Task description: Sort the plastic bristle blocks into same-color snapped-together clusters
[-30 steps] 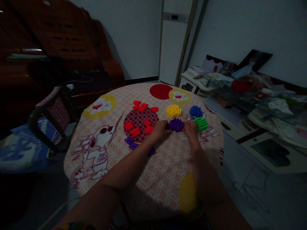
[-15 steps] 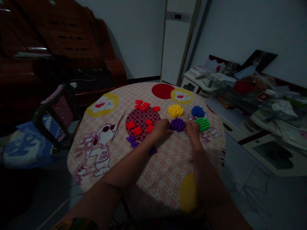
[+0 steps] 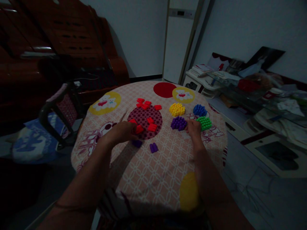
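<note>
My right hand has its fingers curled in at the right edge of a purple cluster of small rounded knobs. A similar green cluster lies just beyond its knuckles. Farther back sit a yellow cluster and a blue cluster. My left hand hovers at the left of the dark red checked circle, thumb and fingers apart. Close to its fingertips are red plastic pieces and a purple piece, partly hidden by the hand. Another purple piece lies to the right.
More red pieces lie toward the back of the round table's patterned cloth. A chair stands at the left, before a wooden sofa. On the right runs a cluttered glass-topped cabinet.
My left hand has left the purple cluster's left side and swung left to the red and purple pieces. The right hand stays by the cluster. The view has shifted slightly.
</note>
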Available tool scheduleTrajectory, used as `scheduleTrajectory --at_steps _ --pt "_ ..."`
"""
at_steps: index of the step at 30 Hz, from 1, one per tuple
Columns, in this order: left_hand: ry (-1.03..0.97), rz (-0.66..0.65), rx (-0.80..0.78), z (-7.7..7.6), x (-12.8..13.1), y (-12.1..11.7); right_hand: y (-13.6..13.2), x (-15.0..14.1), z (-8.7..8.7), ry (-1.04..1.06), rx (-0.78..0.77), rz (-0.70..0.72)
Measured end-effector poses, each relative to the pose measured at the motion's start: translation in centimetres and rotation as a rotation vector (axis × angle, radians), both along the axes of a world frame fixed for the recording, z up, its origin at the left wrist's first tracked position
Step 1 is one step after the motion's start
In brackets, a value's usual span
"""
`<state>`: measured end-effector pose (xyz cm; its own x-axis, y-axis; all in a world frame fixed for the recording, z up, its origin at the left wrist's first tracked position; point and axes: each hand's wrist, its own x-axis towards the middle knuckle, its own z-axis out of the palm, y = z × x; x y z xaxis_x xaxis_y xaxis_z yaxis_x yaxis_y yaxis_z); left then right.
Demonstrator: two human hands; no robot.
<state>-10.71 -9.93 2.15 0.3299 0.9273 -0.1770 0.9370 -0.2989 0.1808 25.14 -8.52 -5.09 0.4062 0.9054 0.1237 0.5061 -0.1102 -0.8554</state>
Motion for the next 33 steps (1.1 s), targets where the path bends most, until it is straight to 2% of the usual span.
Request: scheduleTrajectory --at_steps 4,8,13,18,21,24,30,33 --pt "0.000 0.012 -0.007 -1.7 -0.8 -1.4 0.0 0.0 0.1 -0.015 -0.013 -0.008" --pt "-0.037 0.036 0.001 -1.7 0.5 -1.3 -0.1 -0.1 0.2 -0.009 0.013 0.001" --pt "-0.167 -0.031 0.019 -1.3 4.0 -0.5 -0.3 -0.2 0.3 -0.015 0.023 0.002" --pt "-0.325 -0.158 0.068 -2.4 8.7 0.6 -0.2 -0.1 0.3 -0.024 0.020 0.012" --pt "-0.356 -0.178 0.020 -2.8 10.6 1.3 -0.2 0.0 0.2 -0.026 0.040 0.028" --pt "-0.360 -0.170 -0.005 -2.7 11.5 1.7 -0.1 0.1 0.1 -0.036 0.044 0.020" --pt "-0.321 -0.215 -0.021 -1.9 11.7 1.5 0.2 0.1 -0.2 -0.052 0.030 0.004" --pt "-0.377 -0.201 -0.010 -1.4 12.0 1.6 0.3 0.2 -0.3 -0.054 0.030 0.003"
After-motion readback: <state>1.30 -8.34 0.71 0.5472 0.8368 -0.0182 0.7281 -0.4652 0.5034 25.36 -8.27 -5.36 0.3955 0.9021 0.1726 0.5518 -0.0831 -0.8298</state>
